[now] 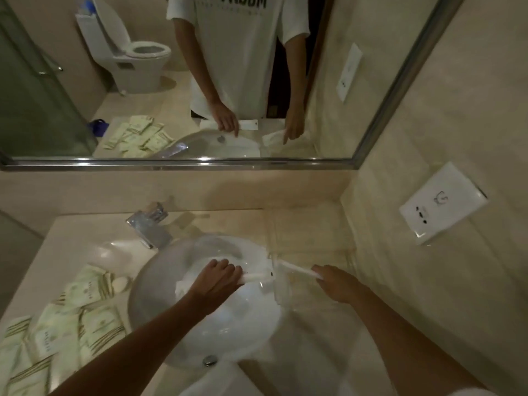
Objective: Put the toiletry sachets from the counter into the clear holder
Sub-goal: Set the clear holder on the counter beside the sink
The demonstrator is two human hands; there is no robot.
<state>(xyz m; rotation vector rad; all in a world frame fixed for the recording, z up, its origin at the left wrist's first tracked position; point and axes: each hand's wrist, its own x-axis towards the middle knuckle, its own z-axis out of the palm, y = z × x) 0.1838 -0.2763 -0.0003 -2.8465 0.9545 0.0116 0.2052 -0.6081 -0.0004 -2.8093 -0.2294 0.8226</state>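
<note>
While both forearms reach in from the bottom edge, the pile of toiletry sachets (57, 332) lies nearest on the left part of the surface (328, 352), pale green packets with darker stripes, overlapping one another in a loose heap just beside the white basin (217, 332). The left hand (220, 278) is stretched over the bowl of the basin, its fingers closed around the end of a slim white sachet (257, 277) that points to the right. That sachet's far end sits at the near wall of the clear holder (303, 252), a see-through box standing on the surface to the right of the basin; blur makes it hard to tell whether the tip is already inside. The right hand (334, 284) lies beyond the basin's right rim, its fingertips pinching the end of a second long white sachet (294, 269), which slants up and leftward within the holder's outline. Further back, a chrome tap (150, 224) stands behind the basin against the wall. On the right wall a white socket plate (441, 202) is mounted. Farthest off, the mirror (200, 162) runs along the wall and reflects the person's white T-shirt, both hands, the sachet pile and a toilet.
</note>
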